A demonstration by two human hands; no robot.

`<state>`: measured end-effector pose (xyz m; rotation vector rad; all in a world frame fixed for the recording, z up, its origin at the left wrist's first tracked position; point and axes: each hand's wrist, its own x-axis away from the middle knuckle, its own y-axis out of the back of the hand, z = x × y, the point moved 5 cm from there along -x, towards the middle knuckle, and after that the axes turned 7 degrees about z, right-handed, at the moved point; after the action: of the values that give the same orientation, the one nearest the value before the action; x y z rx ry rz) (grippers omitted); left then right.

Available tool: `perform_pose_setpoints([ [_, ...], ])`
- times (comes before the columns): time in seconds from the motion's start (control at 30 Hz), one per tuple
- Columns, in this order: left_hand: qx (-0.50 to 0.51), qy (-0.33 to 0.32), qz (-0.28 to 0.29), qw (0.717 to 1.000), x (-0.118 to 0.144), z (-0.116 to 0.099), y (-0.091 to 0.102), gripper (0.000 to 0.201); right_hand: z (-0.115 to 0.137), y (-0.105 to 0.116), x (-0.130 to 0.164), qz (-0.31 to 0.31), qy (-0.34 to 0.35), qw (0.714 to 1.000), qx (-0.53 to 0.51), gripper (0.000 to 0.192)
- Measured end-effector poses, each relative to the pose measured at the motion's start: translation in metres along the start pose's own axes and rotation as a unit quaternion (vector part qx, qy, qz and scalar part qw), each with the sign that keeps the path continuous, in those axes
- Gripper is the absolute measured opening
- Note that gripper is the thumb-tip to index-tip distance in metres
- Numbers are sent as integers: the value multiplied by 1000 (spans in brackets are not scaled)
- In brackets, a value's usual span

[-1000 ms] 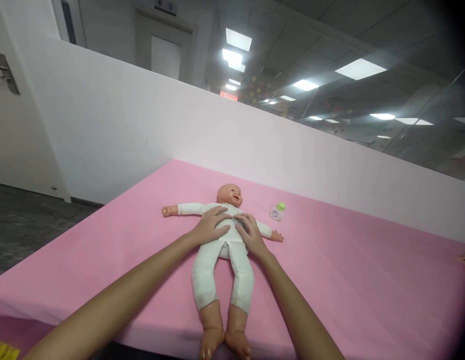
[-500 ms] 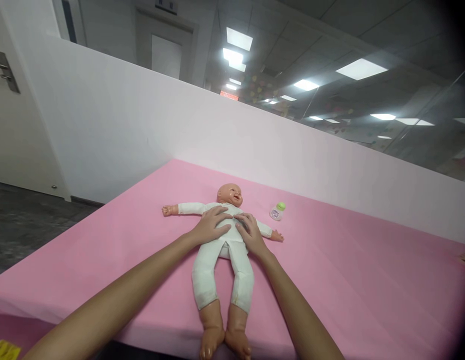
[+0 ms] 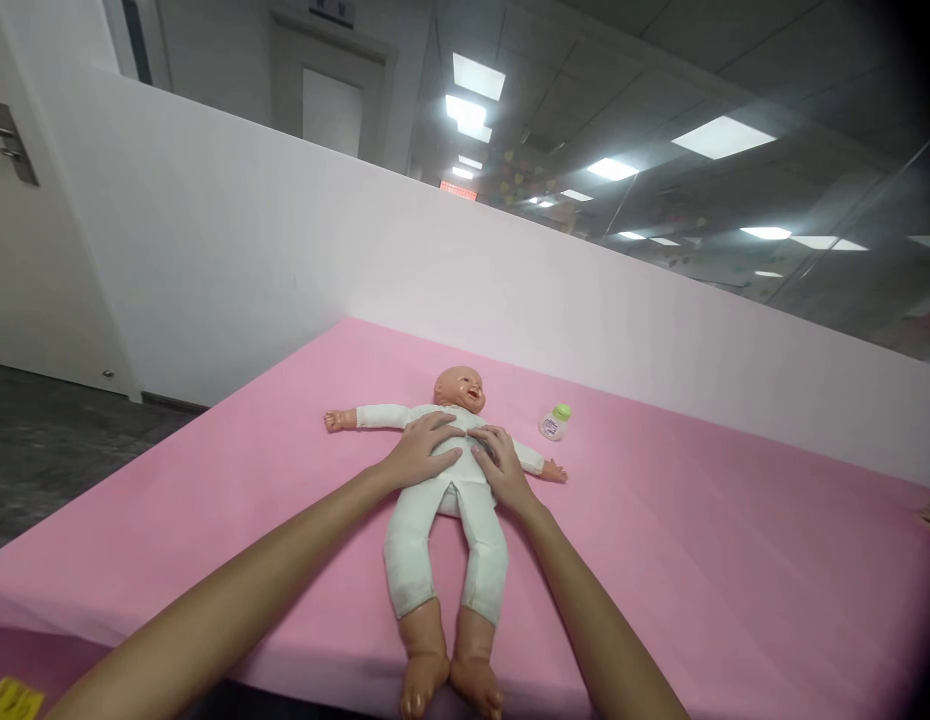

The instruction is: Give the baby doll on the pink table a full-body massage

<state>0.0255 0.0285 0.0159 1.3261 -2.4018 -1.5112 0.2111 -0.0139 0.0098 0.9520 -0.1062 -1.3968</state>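
Observation:
A baby doll [image 3: 411, 560] with a white cloth body lies on its back, its head away from me and its feet at the near table edge. Both its arms are spread out sideways. My left hand [image 3: 424, 450] rests on the left side of its chest and belly, fingers spread. On the right side of the chest lies my right hand [image 3: 501, 465], its fingers apart too. The fingertips of the two hands come close together at the middle of the chest. Neither hand grips anything.
A small bottle with a green cap [image 3: 555, 423] lies right of the doll's head. Pink cloth [image 3: 660, 560] covers the table. Behind it runs a white partition [image 3: 510, 270]. A door [image 3: 37, 250] is at the left, a yellow label [image 3: 13, 700] at lower left.

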Motion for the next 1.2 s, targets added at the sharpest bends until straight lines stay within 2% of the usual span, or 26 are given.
perform_pose_setpoints([
  [0.37, 3, -9, -5, 1000, 0, -1, 0, 37, 2, -1, 1, 13, -5, 1000, 1, 32],
  [0.63, 42, -57, -38, 997, -2, -6, 4, 33, 3, -3, 1, 11, -11, 1000, 7, 33],
  [0.8, 59, -66, -34, 996, -3, -7, 4, 34, -1, -5, 1, 16, -8, 1000, -2, 43],
  [0.97, 7, -43, -33, 998, -1, 1, -3, 44, -4, -10, 3, 41, -19, 999, -11, 55],
  [1.07, -7, -24, -34, 999, 0, 5, -5, 50, -3, -10, 3, 41, -22, 999, -14, 54],
  [1.2, -7, -26, -32, 999, 0, 1, -1, 43, 0, -6, 1, 26, -17, 999, -15, 43],
])
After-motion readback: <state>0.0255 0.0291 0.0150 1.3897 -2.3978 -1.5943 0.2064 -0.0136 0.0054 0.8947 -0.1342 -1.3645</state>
